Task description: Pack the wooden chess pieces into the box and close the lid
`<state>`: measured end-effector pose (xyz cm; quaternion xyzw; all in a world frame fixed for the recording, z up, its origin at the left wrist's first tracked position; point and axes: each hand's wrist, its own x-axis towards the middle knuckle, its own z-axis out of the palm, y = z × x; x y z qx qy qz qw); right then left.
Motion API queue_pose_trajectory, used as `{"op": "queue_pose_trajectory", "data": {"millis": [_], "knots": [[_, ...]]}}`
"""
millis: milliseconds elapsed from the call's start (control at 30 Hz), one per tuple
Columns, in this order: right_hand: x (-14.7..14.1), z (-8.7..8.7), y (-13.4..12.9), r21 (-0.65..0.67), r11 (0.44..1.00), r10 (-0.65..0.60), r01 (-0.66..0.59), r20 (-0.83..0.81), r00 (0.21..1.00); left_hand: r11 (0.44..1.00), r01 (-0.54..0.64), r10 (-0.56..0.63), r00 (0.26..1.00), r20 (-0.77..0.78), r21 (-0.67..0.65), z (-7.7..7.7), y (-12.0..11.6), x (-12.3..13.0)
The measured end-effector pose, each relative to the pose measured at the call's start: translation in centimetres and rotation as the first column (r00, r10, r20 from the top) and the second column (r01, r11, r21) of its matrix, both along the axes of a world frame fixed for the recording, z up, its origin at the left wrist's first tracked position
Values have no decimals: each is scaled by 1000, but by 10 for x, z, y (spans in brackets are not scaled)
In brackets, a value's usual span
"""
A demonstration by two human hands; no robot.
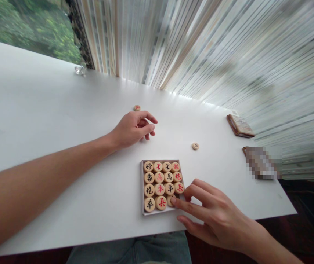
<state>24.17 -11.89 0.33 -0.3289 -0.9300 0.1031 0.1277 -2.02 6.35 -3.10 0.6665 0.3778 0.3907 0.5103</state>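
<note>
A shallow square box (pixel 142 190) near the table's front edge holds several round wooden chess pieces in rows, marked with red or black characters. My right hand (pixel 209 212) is at the box's lower right, fingers apart, one fingertip on a black-marked piece (pixel 170 201) in the front row. Farther back, my left hand (pixel 134 128) hovers over or rests on the table with fingers loosely curled and apart, holding nothing visible. Just behind it lies a loose red-marked piece (pixel 137 107). Another loose piece (pixel 195 146) lies to the right, beyond the box.
Two flat boxes lie at the right, one brown-edged (pixel 241 126) and one partly blurred (pixel 260 163). A small clear object (pixel 80 70) stands at the white table's (pixel 49 99) back edge, by the window. Striped curtains (pixel 151 40) hang behind the table.
</note>
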Motion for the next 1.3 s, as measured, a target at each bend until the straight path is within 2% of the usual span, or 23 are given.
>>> {"op": "queue_pose_trajectory", "data": {"millis": [300, 667, 800, 867, 933, 967, 1033, 1067, 1133, 1200, 1300], "knots": [[2, 1, 5, 26, 998, 52, -52, 21, 998, 1000, 4, -4, 1000, 4, 16, -1, 1, 1], [-1, -1, 4, 39, 998, 42, -42, -6, 999, 1000, 6, -6, 1000, -5, 17, -2, 2, -1], [4, 3, 5, 77, 997, 20, -14, -78, 997, 1000, -6, 6, 1000, 14, 16, -3, 2, 0], [13, 4, 13, 132, 990, -36, 56, -144, 989, 1000, -16, 15, 999, 30, 14, -4, 3, -1], [26, 2, 27, 187, 961, -164, 202, -198, 966, 1000, -20, 20, 999, 38, 12, -5, 3, -1], [35, 0, 37, 196, 928, -275, 316, -213, 938, 1000, -16, 16, 999, 32, 16, -6, 3, -1], [51, -7, 59, 188, 819, -524, 543, -140, 840, 998, 11, -11, 1000, -8, 56, -8, 2, -1], [58, -12, 69, 185, 760, -622, 623, -72, 780, 994, 27, -22, 999, -47, 102, -8, 1, -2], [67, -20, 87, 196, 681, -728, 705, 81, 680, 972, 74, -38, 986, -160, 221, -9, -3, -2], [71, -27, 99, 186, 661, -750, 727, 179, 637, 933, 162, -65, 954, -292, 320, -9, -7, -2], [67, -34, 107, 126, 704, -706, 699, 230, 669, 853, 281, -64, 892, -447, 439, -8, -12, -2]]}}
